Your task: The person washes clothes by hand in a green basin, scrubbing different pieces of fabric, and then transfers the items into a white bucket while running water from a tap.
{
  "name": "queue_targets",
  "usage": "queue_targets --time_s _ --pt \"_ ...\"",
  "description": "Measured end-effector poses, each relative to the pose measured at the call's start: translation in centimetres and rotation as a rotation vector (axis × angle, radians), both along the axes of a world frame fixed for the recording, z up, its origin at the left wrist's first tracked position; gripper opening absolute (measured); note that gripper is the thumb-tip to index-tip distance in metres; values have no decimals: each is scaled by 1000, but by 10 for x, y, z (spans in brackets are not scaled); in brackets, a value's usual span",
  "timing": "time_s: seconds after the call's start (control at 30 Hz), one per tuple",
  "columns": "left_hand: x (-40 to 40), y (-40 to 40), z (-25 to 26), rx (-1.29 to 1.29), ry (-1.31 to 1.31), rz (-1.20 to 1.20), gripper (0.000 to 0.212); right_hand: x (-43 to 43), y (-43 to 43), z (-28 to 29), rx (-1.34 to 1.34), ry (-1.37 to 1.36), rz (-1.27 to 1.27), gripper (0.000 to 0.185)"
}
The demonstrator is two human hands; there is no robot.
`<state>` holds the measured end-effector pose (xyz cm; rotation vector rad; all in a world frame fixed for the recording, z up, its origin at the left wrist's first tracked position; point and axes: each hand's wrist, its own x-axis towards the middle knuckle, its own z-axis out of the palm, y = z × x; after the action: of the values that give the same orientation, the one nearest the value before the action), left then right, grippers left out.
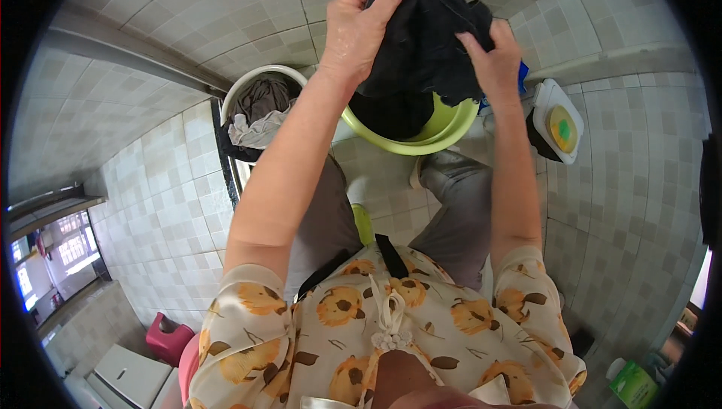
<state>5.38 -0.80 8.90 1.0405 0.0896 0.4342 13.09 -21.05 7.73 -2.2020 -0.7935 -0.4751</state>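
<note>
A dark, wet-looking cloth garment (423,37) hangs between my two hands above a yellow-green plastic basin (406,148). My left hand (358,28) pinches its upper left edge, with the thumb on top. Its right side is gripped by my right hand (496,62), lower down. Inside the basin lies more black cloth (392,116), partly covered by the raised garment. Drops of water show on my left wrist. To the left stands a pale-rimmed bucket (228,101) holding a brown-grey garment (262,96) and a light grey cloth (256,130).
At the right, a white-lidded bin (547,93) carries a round yellow dish (562,127) with something green in it. A tiled wall (237,20) closes off the far side. A pink plastic stool (169,338) and a white lidded box (132,372) stand at lower left.
</note>
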Motion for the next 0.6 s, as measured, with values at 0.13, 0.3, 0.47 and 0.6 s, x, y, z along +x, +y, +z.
queue_targets --time_s 0.13,0.3,0.47,0.6 --pt "-5 13 -59 940 377 -224 30 2 -37 -85 -485 117 111 23" --pt "-25 74 -134 1505 172 -34 35 -11 -45 -133 -839 533 172 20" --pt "-51 130 -154 1214 610 -146 37 -14 1 -123 -582 594 318 20" --pt "-135 198 -231 1278 846 -32 46 -43 85 -99 -362 451 572 19"
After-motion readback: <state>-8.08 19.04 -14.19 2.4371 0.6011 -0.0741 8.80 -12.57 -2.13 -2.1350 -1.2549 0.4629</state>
